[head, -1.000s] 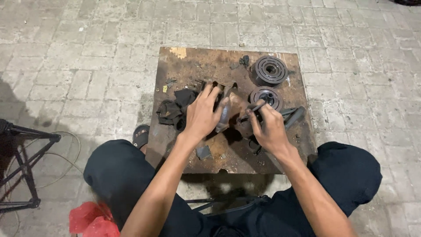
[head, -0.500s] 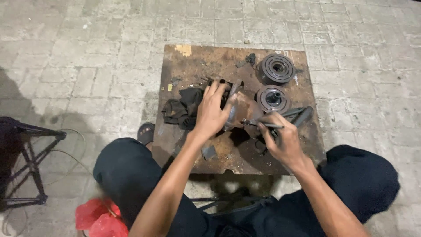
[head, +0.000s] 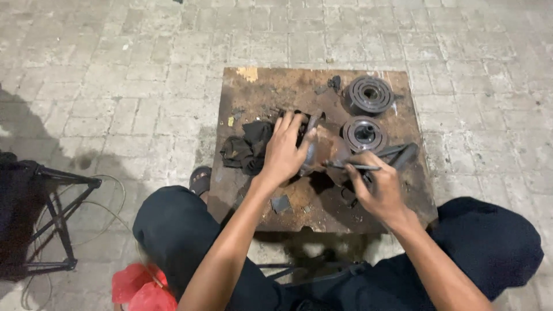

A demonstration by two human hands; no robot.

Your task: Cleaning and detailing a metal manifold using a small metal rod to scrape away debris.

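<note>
I sit at a low rusty metal work board (head: pixel 271 92) on a paved floor. My left hand (head: pixel 286 148) grips a round metal machine part (head: pixel 325 151) in the middle of the board and holds it steady. My right hand (head: pixel 377 187) holds a thin dark hand tool (head: pixel 352 167), whose tip points left at the part. A black rag (head: pixel 246 147) lies just left of my left hand.
Two dark ring-shaped pulley discs lie on the board's far right, one (head: pixel 368 95) behind the other (head: pixel 363 133). A dark handled tool (head: pixel 402 154) lies near my right hand. A black metal stand (head: pixel 55 219) and red plastic (head: pixel 141 288) are at lower left. A sandal (head: pixel 201 179) shows by the board's left edge.
My right hand has drawn back toward me and now holds the thin tool level, pointing at the part. My left hand stays on the part.
</note>
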